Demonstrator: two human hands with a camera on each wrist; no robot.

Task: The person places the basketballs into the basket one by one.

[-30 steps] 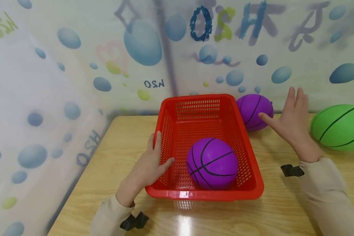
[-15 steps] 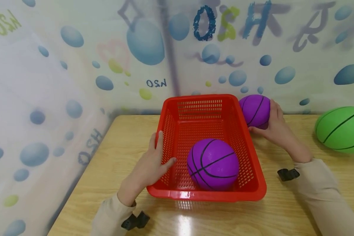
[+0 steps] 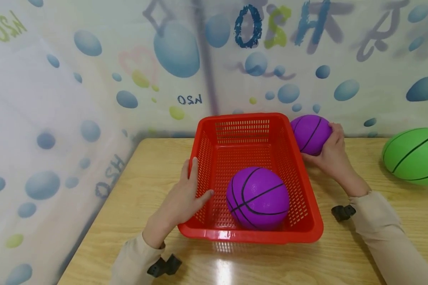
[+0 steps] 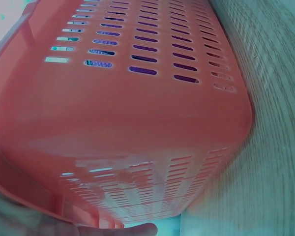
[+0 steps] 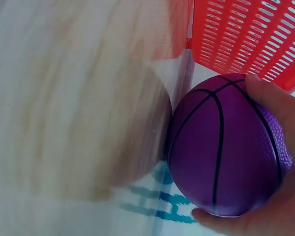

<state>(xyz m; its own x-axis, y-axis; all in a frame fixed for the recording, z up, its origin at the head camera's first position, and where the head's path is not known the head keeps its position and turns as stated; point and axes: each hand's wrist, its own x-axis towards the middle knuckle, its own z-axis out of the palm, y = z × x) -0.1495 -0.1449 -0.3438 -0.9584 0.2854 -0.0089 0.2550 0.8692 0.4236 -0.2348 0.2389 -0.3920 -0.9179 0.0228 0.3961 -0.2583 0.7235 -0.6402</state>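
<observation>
A red plastic basket [image 3: 249, 236] with slotted walls stands on the table, and a purple toy basketball [image 3: 258, 198] lies in its front right part. My left hand [image 3: 176, 200] holds the basket's left rim, thumb over the inner side and fingers along the outside. Behind the basket's right side sits a second purple toy basketball [image 3: 311, 134], on the tabletop near the wall. My right hand [image 3: 331, 156] grips this ball from its right, thumb on the near side and fingers round the far side. In the right wrist view the thumb and a fingertip curve round the gripped ball [image 5: 221, 147].
A green ball [image 3: 415, 156] with black lines rests on the wooden table [image 3: 157, 174] at the far right. The wall [image 3: 228, 79] with painted drops and letters rises right behind the table, and another wall stands at the left.
My right hand has moved left and down from above the table, closing its fingers round the second purple ball. The left hand and the basket have stayed in place.
</observation>
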